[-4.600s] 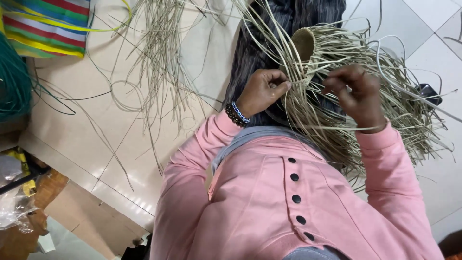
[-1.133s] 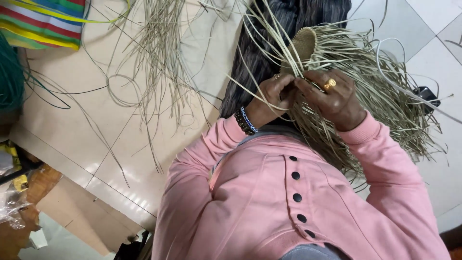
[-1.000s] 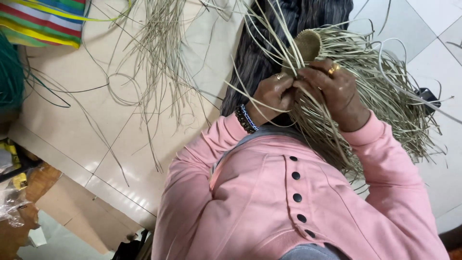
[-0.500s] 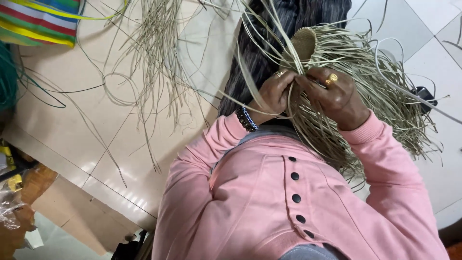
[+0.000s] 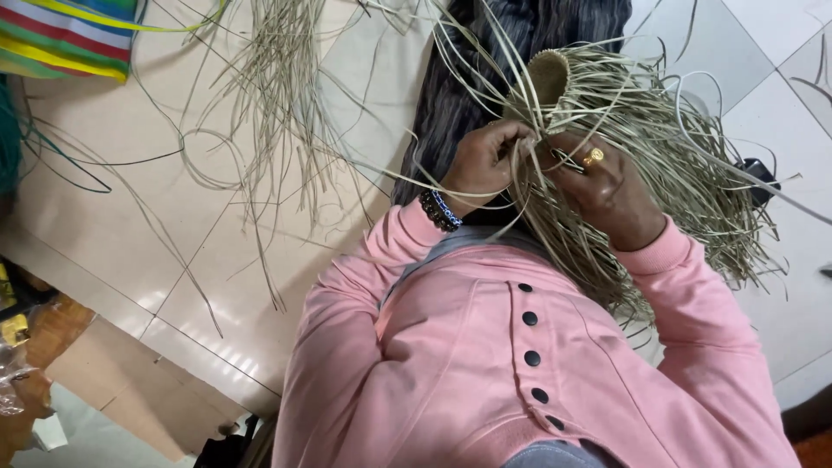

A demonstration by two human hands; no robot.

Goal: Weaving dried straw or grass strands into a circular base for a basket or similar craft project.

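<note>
I look down over my pink buttoned top at a part-woven straw piece [image 5: 555,78] with a small round woven crown and many loose pale strands [image 5: 685,165] fanning out over my lap. My left hand [image 5: 485,160], with a beaded bracelet at the wrist, pinches strands beside the crown. My right hand [image 5: 607,186], wearing a gold ring, grips the strands just to the right of it. The two hands almost touch. Fingertips are hidden in the straw.
Loose straw strands [image 5: 277,104] lie scattered on the beige tiled floor [image 5: 130,217] at left. A striped multicoloured bag [image 5: 69,39] sits at the top left. A dark striped cloth [image 5: 485,61] covers my legs. A small black object [image 5: 758,173] lies at right.
My hands, apart 4.6 s ago, have come together at the woven crown. Over the last second they shift only slightly among the strands.
</note>
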